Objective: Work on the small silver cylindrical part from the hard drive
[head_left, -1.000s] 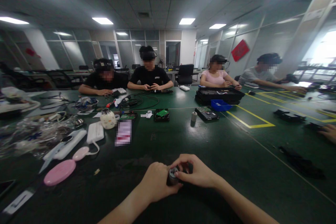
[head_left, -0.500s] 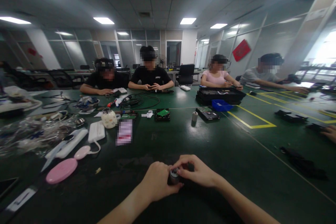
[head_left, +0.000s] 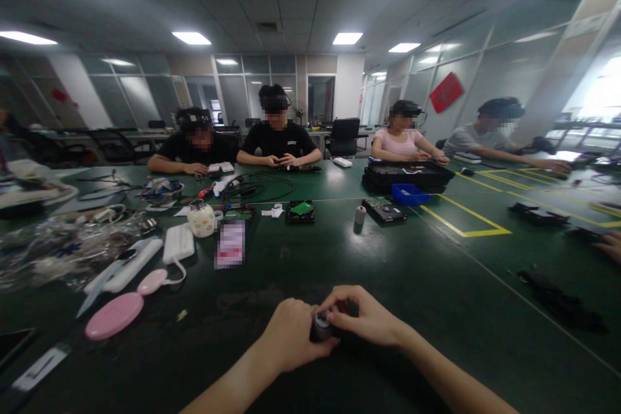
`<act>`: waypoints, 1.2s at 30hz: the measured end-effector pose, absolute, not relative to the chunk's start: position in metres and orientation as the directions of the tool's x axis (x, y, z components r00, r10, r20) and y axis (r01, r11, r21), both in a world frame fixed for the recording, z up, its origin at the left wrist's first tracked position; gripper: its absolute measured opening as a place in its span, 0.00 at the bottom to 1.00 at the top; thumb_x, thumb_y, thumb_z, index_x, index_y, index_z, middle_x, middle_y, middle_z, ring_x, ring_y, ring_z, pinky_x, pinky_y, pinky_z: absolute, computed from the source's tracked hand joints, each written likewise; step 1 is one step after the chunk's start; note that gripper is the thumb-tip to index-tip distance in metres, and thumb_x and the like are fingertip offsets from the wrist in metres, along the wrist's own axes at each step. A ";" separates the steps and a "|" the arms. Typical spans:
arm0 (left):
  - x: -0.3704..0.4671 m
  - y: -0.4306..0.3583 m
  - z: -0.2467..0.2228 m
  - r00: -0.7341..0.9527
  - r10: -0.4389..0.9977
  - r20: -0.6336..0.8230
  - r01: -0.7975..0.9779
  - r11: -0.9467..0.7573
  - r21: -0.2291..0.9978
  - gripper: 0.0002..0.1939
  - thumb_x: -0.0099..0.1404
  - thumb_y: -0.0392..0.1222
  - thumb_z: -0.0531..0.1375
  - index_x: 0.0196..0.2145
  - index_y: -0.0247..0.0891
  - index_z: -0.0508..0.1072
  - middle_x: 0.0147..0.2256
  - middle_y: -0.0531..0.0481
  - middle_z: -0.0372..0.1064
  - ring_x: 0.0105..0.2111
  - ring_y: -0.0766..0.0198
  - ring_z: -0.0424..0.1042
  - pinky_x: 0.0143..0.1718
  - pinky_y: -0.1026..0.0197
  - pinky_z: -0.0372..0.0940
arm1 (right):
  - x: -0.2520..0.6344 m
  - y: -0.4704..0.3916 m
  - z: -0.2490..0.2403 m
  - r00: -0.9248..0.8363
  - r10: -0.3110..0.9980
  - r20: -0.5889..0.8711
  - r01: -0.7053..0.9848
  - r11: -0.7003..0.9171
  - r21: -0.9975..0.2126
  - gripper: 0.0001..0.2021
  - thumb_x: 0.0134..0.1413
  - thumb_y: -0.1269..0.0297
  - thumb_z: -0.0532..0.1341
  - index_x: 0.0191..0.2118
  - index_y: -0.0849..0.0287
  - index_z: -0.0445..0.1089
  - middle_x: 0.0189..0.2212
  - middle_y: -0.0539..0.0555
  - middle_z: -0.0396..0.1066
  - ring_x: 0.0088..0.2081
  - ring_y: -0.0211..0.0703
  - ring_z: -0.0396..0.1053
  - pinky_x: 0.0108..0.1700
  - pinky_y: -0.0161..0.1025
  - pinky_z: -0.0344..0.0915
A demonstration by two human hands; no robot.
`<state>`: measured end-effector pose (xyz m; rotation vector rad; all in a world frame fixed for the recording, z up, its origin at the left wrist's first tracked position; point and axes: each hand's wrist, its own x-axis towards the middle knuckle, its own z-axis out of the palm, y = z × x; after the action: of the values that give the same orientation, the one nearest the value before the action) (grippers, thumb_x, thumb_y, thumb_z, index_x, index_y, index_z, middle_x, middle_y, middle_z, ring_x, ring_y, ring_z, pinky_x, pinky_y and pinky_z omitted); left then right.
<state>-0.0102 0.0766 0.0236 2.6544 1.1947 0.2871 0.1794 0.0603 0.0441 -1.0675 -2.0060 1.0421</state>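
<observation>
Near the front of the dark green table, my left hand (head_left: 292,334) is wrapped round a small grey metal cylinder (head_left: 322,330), which stands roughly upright. The fingertips of my right hand (head_left: 361,315) are pinched together at the cylinder's top, where small dark details show. Whether those fingers hold a tiny part there is too small to tell. Farther up the table stands a similar grey cylinder (head_left: 359,215), beside a black hard drive (head_left: 384,210). Another drive with a green piece on it (head_left: 300,211) lies to its left.
On the left are a pink oval object (head_left: 114,315), a white power bank (head_left: 178,244), a patterned jar (head_left: 201,218) and plastic bags (head_left: 63,246). A blue tray (head_left: 410,195) sits by black bins (head_left: 407,176). Several people sit across the table. A black strap-like item (head_left: 560,301) lies right.
</observation>
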 end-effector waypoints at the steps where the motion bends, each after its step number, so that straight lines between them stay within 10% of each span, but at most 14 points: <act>1: -0.010 0.077 0.024 0.652 0.754 0.087 0.711 -0.647 0.275 0.22 0.59 0.57 0.60 0.37 0.35 0.77 0.32 0.42 0.77 0.33 0.50 0.75 0.37 0.55 0.66 | 0.179 0.060 0.044 -0.472 0.867 0.159 0.366 0.356 -0.860 0.13 0.57 0.56 0.61 0.39 0.61 0.77 0.30 0.52 0.70 0.28 0.38 0.65 0.32 0.34 0.62; 36: -0.010 0.077 0.026 0.654 0.754 0.070 0.703 -0.639 0.311 0.21 0.59 0.56 0.60 0.39 0.37 0.78 0.33 0.43 0.77 0.33 0.50 0.75 0.36 0.56 0.65 | 0.178 0.059 0.042 -0.472 0.865 0.172 0.379 0.375 -0.846 0.07 0.55 0.65 0.61 0.37 0.63 0.74 0.27 0.50 0.68 0.27 0.37 0.63 0.30 0.34 0.62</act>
<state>-0.0101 0.0773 0.0260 2.6163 1.1763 0.2820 0.1779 0.0593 0.0425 -1.0680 -2.0193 1.0143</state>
